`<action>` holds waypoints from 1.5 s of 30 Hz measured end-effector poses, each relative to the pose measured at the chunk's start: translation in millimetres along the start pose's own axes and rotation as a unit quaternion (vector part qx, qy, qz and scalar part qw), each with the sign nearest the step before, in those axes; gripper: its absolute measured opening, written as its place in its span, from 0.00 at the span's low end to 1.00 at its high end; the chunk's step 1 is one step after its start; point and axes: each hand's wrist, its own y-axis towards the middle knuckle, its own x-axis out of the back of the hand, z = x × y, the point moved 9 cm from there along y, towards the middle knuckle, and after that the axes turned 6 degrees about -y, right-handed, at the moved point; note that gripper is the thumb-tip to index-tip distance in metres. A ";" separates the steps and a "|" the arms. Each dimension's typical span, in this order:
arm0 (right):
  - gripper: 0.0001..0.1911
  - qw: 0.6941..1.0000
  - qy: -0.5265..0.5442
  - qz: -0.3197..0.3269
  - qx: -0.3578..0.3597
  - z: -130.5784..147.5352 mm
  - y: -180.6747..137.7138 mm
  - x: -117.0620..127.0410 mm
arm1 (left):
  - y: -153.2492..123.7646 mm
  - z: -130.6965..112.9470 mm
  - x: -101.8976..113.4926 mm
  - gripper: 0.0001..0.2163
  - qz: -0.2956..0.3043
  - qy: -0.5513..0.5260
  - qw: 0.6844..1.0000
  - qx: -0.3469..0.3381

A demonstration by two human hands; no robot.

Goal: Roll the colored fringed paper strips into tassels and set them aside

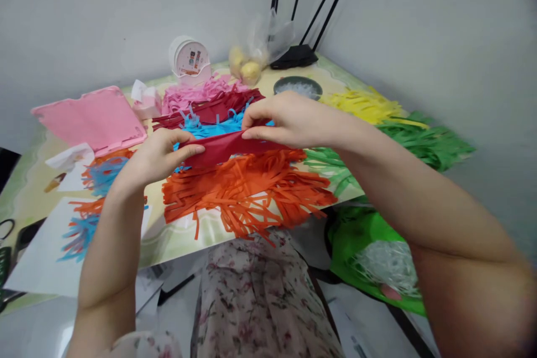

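Between my two hands a strip of dark red tissue paper (222, 146) is stretched level above the table. My left hand (157, 155) pinches its left end between thumb and fingers. My right hand (279, 118) grips the upper edge farther to the right, with thumb and fingertips together. Just below lies a pile of orange fringed paper (247, 187). Behind the strip are blue fringed paper (216, 127), dark red fringed paper (210, 109) and pink fringed paper (197, 94).
Yellow (363, 105) and green fringed paper (428, 142) lie at the right. A pink folder (92, 117) and white sheets (42, 251) are at the left. Farther back stand a round container (188, 59), a dark bowl (297, 86) and a black router (296, 57). A green bag (369, 257) hangs below right.
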 end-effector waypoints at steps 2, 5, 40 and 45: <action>0.14 0.999 0.037 0.013 -0.004 -3.2 0.5 -2.5 | 0.9 -0.3 -2.5 0.16 0.027 -0.016 1.000 0.001; 0.15 0.997 0.061 0.042 -0.003 -6.2 -0.5 -8.8 | 2.4 1.4 -5.3 0.19 0.062 -0.026 0.998 0.010; 0.08 0.933 0.289 -0.200 -0.079 -8.1 -47.7 -7.3 | -18.7 -3.7 -14.2 0.12 -0.143 -0.207 0.965 -0.074; 0.05 0.911 0.328 -0.230 -0.094 -12.2 -52.8 -10.9 | -26.6 -0.6 -18.2 0.10 -0.170 -0.268 0.945 -0.074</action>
